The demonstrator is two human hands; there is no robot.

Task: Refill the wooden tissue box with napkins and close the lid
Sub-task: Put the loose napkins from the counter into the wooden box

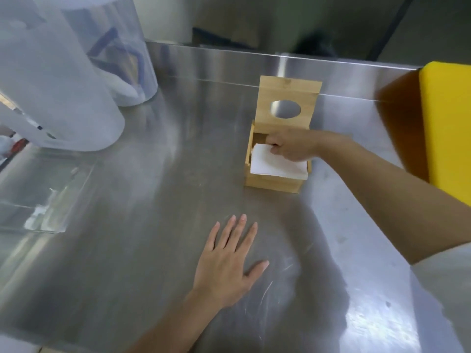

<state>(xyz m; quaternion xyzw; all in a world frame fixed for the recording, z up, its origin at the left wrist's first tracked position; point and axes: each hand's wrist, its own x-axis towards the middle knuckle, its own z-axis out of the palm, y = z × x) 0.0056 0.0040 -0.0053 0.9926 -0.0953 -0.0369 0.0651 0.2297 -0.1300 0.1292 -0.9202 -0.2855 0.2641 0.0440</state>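
Observation:
A small wooden tissue box [271, 183] stands on the steel counter at centre right. Its lid [289, 94], with an oval hole in it, is swung up and stands upright behind the box. A stack of white napkins [270, 164] lies inside, level with the rim. My right hand [290, 146] reaches in from the right and rests over the back of the stack, fingers curled on the top napkins. My left hand [226, 258] lies flat on the counter in front of the box, fingers spread, holding nothing.
Two tall translucent plastic containers [58, 80] stand at the back left. A clear acrylic tray [46, 192] lies on the left of the steel counter [142, 174]. A yellow board [448, 128] leans at the right edge. A raised steel lip runs along the back.

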